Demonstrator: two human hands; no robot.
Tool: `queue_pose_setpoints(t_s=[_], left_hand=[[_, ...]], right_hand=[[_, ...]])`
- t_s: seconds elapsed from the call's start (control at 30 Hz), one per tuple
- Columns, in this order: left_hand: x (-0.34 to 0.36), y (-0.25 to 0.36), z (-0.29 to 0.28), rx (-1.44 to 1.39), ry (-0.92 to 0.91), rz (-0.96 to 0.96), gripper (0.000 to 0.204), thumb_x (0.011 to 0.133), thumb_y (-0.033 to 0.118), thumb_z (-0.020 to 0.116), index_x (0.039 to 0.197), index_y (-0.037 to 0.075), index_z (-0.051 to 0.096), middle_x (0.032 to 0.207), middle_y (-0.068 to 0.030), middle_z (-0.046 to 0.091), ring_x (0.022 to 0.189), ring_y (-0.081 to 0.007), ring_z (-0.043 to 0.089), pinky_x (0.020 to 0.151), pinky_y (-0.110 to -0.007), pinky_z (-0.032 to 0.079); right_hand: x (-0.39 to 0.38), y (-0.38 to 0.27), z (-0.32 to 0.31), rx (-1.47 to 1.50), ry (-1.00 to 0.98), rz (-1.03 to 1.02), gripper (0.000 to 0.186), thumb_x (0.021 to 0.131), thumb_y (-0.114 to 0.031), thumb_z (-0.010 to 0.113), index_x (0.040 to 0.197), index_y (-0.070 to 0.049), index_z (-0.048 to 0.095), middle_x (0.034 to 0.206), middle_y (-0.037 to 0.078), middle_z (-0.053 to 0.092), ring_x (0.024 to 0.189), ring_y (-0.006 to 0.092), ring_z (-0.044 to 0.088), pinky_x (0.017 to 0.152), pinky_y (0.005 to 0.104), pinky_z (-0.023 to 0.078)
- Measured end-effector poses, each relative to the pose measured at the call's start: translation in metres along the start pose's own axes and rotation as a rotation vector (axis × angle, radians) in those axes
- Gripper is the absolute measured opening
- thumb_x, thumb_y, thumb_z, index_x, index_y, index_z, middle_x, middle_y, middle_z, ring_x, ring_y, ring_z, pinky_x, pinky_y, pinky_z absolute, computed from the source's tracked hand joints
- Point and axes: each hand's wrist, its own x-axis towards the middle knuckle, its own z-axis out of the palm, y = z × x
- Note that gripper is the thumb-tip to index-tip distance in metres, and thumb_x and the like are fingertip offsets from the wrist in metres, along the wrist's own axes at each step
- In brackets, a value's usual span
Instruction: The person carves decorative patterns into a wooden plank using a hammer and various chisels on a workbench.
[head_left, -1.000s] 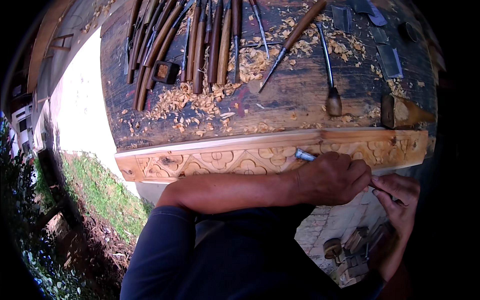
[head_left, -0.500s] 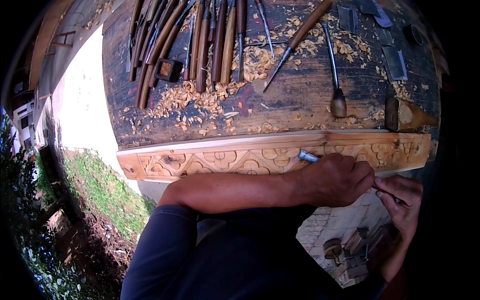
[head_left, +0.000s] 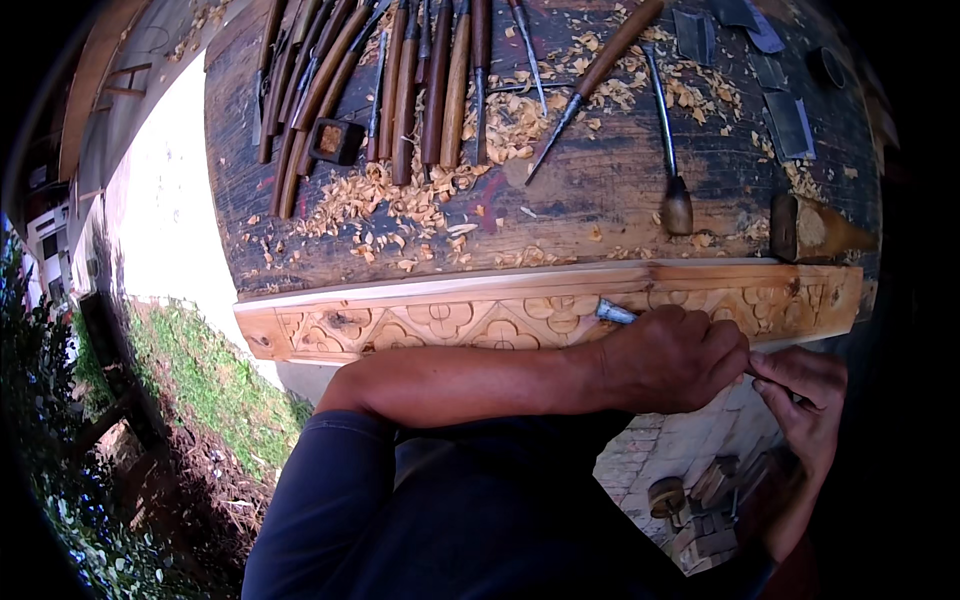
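A long pale board lies along the near side of the workbench, its front face carved with a row of four-petalled flowers and diagonal lines. Stretched across it, my left hand is wrapped round a carving gouge, whose bright, wide metal blade sticks out to the left over the carving. My right hand is closed on the rear end of the same tool, just right of my left. Most of the gouge's shaft and handle is hidden by my fingers.
Many wooden-handled carving tools lie in a row at the far left, beside a small dark square block. Wood shavings cover much of the workbench. A mallet lies near the board's right end, sandpaper pieces beyond.
My right hand has shifted very slightly to the right. The gouge and my left hand stay almost in place.
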Motion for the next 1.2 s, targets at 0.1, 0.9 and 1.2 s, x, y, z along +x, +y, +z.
queue_pose_setpoints(t_s=[0.1, 0.9, 1.2], left_hand=[[-0.002, 0.0, -0.001, -0.006, -0.025, -0.014, 0.027, 0.092, 0.022, 0.071, 0.11, 0.002, 0.073, 0.088, -0.0016, 0.059, 0.071, -0.0152, 0.061, 0.055, -0.032, 0.046], [0.01, 0.001, 0.004, 0.052, 0.012, -0.034, 0.051, 0.097, 0.021, 0.068, 0.141, -0.005, 0.069, 0.094, -0.0038, 0.061, 0.075, -0.0149, 0.058, 0.053, -0.028, 0.047], [0.009, -0.001, 0.002, 0.025, 0.017, -0.063, 0.052, 0.094, 0.019, 0.069, 0.14, -0.006, 0.07, 0.094, -0.0052, 0.061, 0.072, -0.0152, 0.058, 0.051, -0.029, 0.045]], right_hand=[[0.001, 0.003, 0.003, 0.023, 0.007, 0.0, 0.037, 0.073, 0.01, 0.086, 0.109, 0.003, 0.086, 0.082, 0.015, 0.079, 0.07, 0.023, 0.078, 0.063, 0.0301, 0.055], [0.02, 0.013, -0.005, 0.032, -0.078, 0.023, 0.028, 0.071, 0.011, 0.086, 0.098, 0.005, 0.083, 0.08, 0.014, 0.076, 0.068, 0.0228, 0.074, 0.062, 0.0315, 0.053], [0.025, 0.013, -0.002, 0.051, -0.078, 0.045, 0.027, 0.071, 0.011, 0.086, 0.097, 0.006, 0.082, 0.08, 0.014, 0.076, 0.068, 0.0233, 0.074, 0.062, 0.0321, 0.053]])
